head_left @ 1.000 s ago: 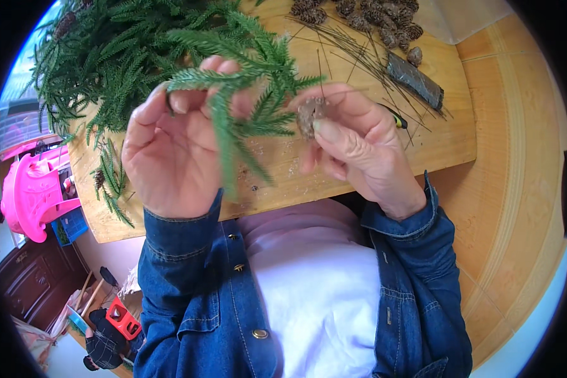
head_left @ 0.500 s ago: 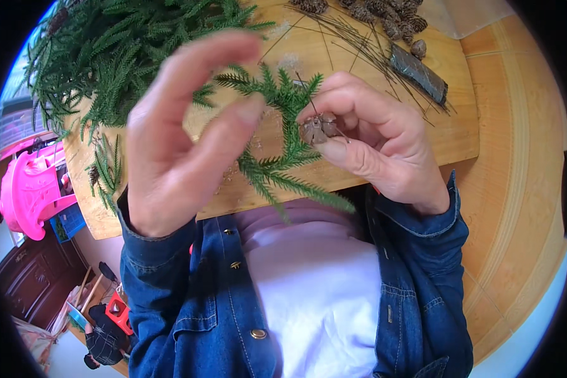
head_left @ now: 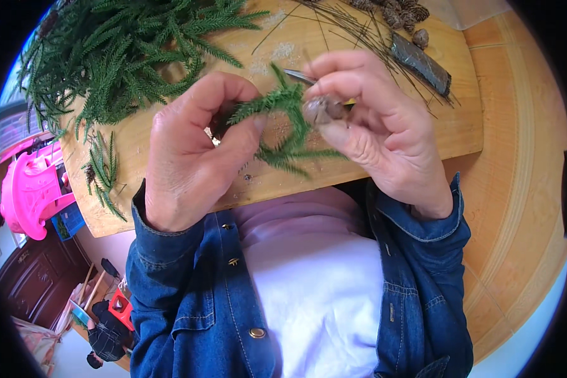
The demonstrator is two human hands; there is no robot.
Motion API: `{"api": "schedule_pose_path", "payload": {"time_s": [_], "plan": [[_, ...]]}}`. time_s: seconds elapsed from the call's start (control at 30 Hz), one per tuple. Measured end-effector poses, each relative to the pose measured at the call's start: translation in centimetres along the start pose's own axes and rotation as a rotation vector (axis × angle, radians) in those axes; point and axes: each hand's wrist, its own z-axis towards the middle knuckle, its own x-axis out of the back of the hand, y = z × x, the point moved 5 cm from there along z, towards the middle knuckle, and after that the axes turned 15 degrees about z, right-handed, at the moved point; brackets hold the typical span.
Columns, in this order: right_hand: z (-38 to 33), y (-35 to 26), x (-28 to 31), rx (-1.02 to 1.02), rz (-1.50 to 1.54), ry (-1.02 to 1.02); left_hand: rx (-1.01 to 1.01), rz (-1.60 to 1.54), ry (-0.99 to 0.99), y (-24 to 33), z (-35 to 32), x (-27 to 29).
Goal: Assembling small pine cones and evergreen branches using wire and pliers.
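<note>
My left hand (head_left: 198, 148) is closed, thumb and forefinger pinched on one end of a green artificial pine sprig (head_left: 290, 104). The sprig's needled branches spread between my two hands, above the table. A small brown pine cone (head_left: 323, 111), blurred by motion, is gripped between the thumb and fingers of my right hand (head_left: 384, 126). It sits against the sprig's right side. Behind my right fingertips shows a pointed metal tip (head_left: 298, 76); the rest of that tool is hidden.
Green pine branches (head_left: 132, 57) are heaped at the wooden table's (head_left: 422, 138) far left, with a loose sprig (head_left: 103, 170) nearer. Thin wires (head_left: 353, 31), a dark wrapped bundle (head_left: 420, 65) and pine cones (head_left: 409, 14) lie far right. Left stands a pink chair (head_left: 28, 192); beyond, another person (head_left: 110, 334).
My left hand, raised and apart half a second ago, has come down and closed on the sprig. The sprig has turned. My right hand still holds the pine cone.
</note>
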Motion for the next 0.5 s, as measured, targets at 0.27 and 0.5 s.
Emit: {"api": "schedule_pose_path", "payload": {"time_s": [0.27,0.5], "plan": [[-1.8,-1.8,-2.0,0.155,-0.266,-0.079,0.187,-0.311,0.159,-1.4,-1.1,0.0],[-2.1,0.0,-3.2,0.013,-0.229,-0.008,0.137,-0.414,0.211,-1.7,-2.8,-0.1]]}}
